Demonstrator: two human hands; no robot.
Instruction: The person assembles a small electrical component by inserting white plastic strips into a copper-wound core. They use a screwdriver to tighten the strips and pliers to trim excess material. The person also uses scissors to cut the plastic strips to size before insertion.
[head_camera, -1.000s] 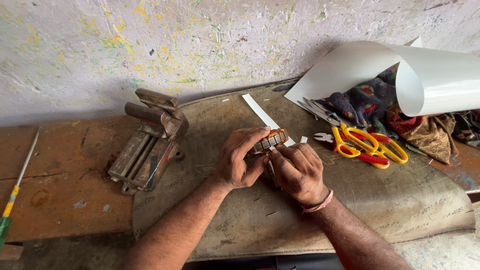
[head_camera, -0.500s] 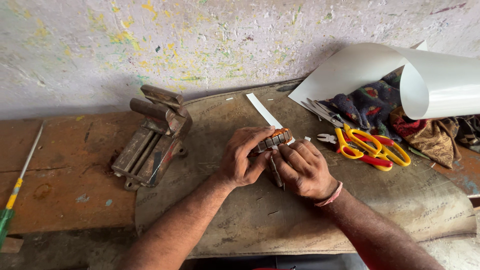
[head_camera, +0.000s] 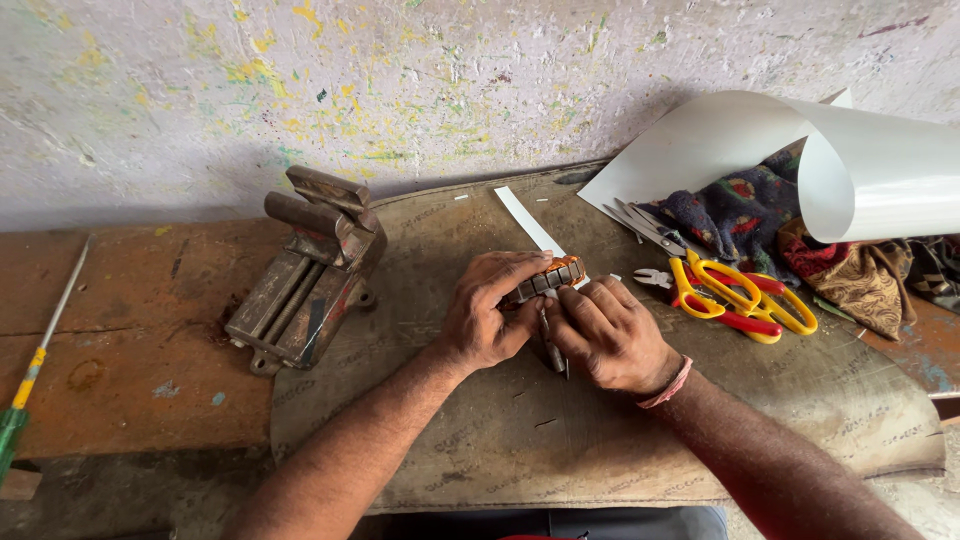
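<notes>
The small slotted metal core (head_camera: 545, 279), dark with an orange-brown rim, sits between my two hands over the middle of the worn brown mat (head_camera: 520, 440). My left hand (head_camera: 487, 315) is closed over it from the left, fingers curled across its top and thumb underneath, so it is firmly pinched. My right hand (head_camera: 610, 335) presses against it from the right, fingers folded; a thin metal tool (head_camera: 550, 345) pokes down from between the two hands, but I cannot tell which of them actually grips it. A pink band circles my right wrist.

A narrow white strip (head_camera: 528, 220) lies on the mat just behind the core, running away toward the wall. To the right, near my right hand, lie scissors with yellow handles (head_camera: 712, 290) on top of a red-handled pair (head_camera: 752, 322). Beyond them a patterned cloth (head_camera: 740, 210) is bunched under a curled white sheet (head_camera: 860, 170). To the left, a rusty bench vise (head_camera: 310, 270) stands at the mat's edge on the wooden bench (head_camera: 130, 330). A screwdriver with a green and yellow handle (head_camera: 30, 385) lies far left, well apart.
</notes>
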